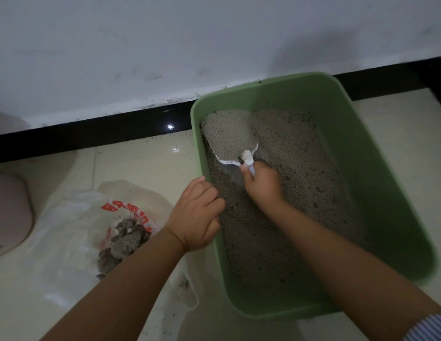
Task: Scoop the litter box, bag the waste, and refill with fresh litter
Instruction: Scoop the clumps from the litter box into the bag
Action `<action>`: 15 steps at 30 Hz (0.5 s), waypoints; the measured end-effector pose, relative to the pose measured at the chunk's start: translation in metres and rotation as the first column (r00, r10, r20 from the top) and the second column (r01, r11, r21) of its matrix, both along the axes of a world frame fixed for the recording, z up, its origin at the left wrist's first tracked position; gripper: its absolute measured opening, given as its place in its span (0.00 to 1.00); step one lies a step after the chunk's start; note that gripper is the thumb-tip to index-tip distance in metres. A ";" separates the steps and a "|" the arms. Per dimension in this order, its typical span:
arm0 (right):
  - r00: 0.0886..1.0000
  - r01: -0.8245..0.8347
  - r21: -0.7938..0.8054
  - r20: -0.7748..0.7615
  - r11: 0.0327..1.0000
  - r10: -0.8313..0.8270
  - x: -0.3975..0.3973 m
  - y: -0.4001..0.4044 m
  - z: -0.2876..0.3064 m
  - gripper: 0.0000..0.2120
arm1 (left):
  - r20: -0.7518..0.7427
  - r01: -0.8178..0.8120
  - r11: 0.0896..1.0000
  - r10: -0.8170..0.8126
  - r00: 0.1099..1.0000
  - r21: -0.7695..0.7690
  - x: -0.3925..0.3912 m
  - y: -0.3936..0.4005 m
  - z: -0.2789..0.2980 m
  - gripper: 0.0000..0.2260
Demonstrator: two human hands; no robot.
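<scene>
A green litter box [377,168] stands on the tiled floor against the wall, holding grey litter [300,183]. My right hand [262,184] grips the handle of a white scoop [230,141] inside the box; the scoop is heaped with litter near the far left corner. My left hand [198,214] grips the box's left rim. Left of the box lies an open white plastic bag [74,222] with red print, and grey waste clumps [123,239] lie inside it.
A white wall with a black skirting strip [91,130] runs behind the box. A pinkish object [10,212] sits at the left edge. Litter grains are scattered on the cream tiles [145,163] near the skirting and by the bag.
</scene>
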State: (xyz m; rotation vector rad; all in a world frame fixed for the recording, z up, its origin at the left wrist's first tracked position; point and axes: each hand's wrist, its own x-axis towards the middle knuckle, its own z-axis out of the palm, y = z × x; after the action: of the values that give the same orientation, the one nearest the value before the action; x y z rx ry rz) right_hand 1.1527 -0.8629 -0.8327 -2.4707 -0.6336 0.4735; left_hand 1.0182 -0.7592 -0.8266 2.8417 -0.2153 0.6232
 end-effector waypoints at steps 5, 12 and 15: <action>1.000 0.001 -0.026 0.003 1.000 -0.001 -0.004 0.002 0.001 0.19 | 0.004 -0.003 1.000 0.002 1.000 0.009 0.000 0.000 -0.001 0.04; 0.997 -0.014 -0.133 0.069 0.991 0.024 -0.005 -0.002 0.004 0.19 | 0.003 -0.008 1.000 0.008 1.000 0.027 -0.001 0.000 0.000 0.04; 0.997 -0.017 -0.155 0.068 0.988 0.028 -0.003 -0.009 0.007 0.19 | 0.005 -0.016 0.999 0.016 1.000 0.028 -0.001 0.000 0.000 0.05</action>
State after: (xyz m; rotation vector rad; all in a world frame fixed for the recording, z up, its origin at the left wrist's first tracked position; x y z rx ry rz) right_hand 1.1495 -0.8715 -0.8258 -2.6388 -0.6764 0.4617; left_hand 1.0169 -0.7597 -0.8264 2.8718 -0.2045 0.6350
